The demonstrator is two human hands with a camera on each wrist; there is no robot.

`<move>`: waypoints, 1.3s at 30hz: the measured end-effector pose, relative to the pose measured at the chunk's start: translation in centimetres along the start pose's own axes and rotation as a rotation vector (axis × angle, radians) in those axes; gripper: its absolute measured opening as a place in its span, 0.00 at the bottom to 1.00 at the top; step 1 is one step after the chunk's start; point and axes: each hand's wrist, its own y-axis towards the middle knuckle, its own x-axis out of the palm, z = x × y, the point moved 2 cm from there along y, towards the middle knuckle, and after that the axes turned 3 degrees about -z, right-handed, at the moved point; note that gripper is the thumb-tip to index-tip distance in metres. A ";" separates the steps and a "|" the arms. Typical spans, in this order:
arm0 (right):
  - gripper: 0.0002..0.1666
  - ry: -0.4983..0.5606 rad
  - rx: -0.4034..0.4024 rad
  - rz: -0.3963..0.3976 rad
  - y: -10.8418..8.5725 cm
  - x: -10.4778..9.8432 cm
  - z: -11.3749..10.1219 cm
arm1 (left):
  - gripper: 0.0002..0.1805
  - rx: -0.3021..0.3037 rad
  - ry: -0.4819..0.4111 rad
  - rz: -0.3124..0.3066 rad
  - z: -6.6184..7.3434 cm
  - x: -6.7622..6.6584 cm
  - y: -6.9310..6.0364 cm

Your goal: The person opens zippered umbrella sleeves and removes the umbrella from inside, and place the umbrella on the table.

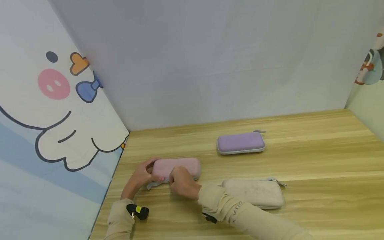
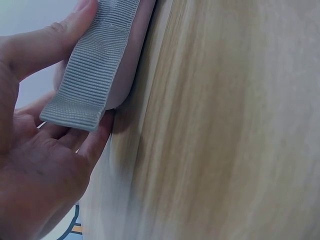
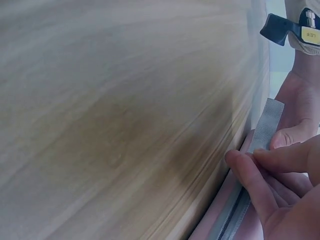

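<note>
A pink zippered pencil case [image 1: 175, 166] lies on the table at centre left. My left hand [image 1: 141, 176] grips its left end, thumb at the near side and the other fingers around the far side. A grey ribbed ribbon tab [image 2: 97, 65] hangs out from that end, past the left thumb. My right hand [image 1: 182, 183] is at the near long edge, thumb and index finger pinching at the zipper [image 3: 231, 220] by the ribbon's inner end. The zipper pull itself is hidden under the right fingertips.
A purple case [image 1: 241, 142] lies farther back to the right. The off-white case [image 1: 253, 192] sits beside the right forearm, partly behind the sleeve. A pale cloth wall [image 1: 228, 66] stands behind the wooden table [image 1: 324, 156], and a cartoon-printed sheet [image 1: 75, 133] borders it at left.
</note>
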 end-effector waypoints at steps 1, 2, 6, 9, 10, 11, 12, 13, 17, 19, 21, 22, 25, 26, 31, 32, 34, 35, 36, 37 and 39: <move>0.21 0.006 -0.006 0.000 0.0 0.0 0.0 | 0.46 0.003 0.004 0.003 0.0 0.0 0.0; 0.21 0.007 -0.010 0.002 0.0 0.0 0.1 | 0.46 0.008 0.009 0.006 0.1 0.0 -0.1; 0.19 0.051 -0.024 -0.009 -0.1 -0.1 0.3 | 0.46 0.031 0.002 -0.006 0.3 0.0 -0.3; 0.19 0.087 -0.023 -0.038 -0.2 -0.3 0.3 | 0.46 0.045 0.008 -0.026 0.4 0.0 -0.4; 0.19 0.088 -0.024 -0.047 -0.2 -0.4 0.3 | 0.46 0.047 0.017 -0.031 0.5 -0.1 -0.5; 0.19 0.086 -0.022 -0.056 -0.2 -0.4 0.3 | 0.46 0.045 0.032 -0.036 1.0 -0.1 -0.7; 0.18 0.082 -0.020 -0.063 -0.3 -0.5 0.3 | 0.46 0.046 0.050 -0.042 1.8 -0.1 -1.1; 0.18 0.072 -0.019 -0.069 -0.3 -0.6 0.2 | 0.46 0.050 0.067 -0.047 2.0 -0.1 -1.2; 0.17 0.046 -0.026 -0.078 -0.3 -1.0 0.2 | 0.47 0.047 0.117 -0.056 2.9 -0.2 -1.5; 0.14 0.056 -0.036 -0.069 -0.3 -1.3 0.3 | 0.47 0.046 0.127 -0.060 2.3 -0.3 -1.2; 0.12 0.070 -0.048 -0.055 -0.3 -1.6 0.4 | 0.45 0.049 0.124 -0.060 2.6 -0.5 -1.2; 0.10 0.082 -0.051 -0.049 -0.3 -1.8 0.4 | 0.43 0.055 0.122 -0.059 2.7 -0.6 -1.3; 0.08 0.104 -0.046 -0.044 -0.3 -2.7 0.5 | 0.36 0.117 0.124 -0.040 3.2 -0.9 -1.3; 0.07 0.105 -0.047 -0.046 -0.3 -3.1 0.5 | 0.33 0.139 0.128 -0.027 3.4 -1.0 -1.3; 0.04 0.147 -0.025 -0.084 -0.2 -5.1 0.5 | 0.23 0.191 0.143 0.041 4.6 -1.3 -1.9; 0.04 0.159 -0.021 -0.089 -0.2 -5.5 0.6 | 0.21 0.195 0.144 0.054 4.8 -1.4 -2.1; 0.04 0.184 -0.007 -0.093 -0.2 -6.2 0.6 | 0.20 0.212 0.145 0.078 5.2 -1.5 -2.3; 0.03 0.191 -0.009 -0.088 -0.2 -6.6 0.6 | 0.19 0.222 0.145 0.092 5.4 -1.5 -2.4; 0.03 0.199 -0.009 -0.083 -0.2 -6.9 0.6 | 0.19 0.227 0.147 0.107 5.5 -1.5 -2.5; 0.03 0.200 -0.009 -0.073 -0.3 -7.2 0.6 | 0.20 0.230 0.146 0.122 5.6 -1.5 -2.6; 0.03 0.203 -0.012 -0.055 -0.4 -7.8 0.5 | 0.20 0.226 0.141 0.156 5.8 -1.5 -2.7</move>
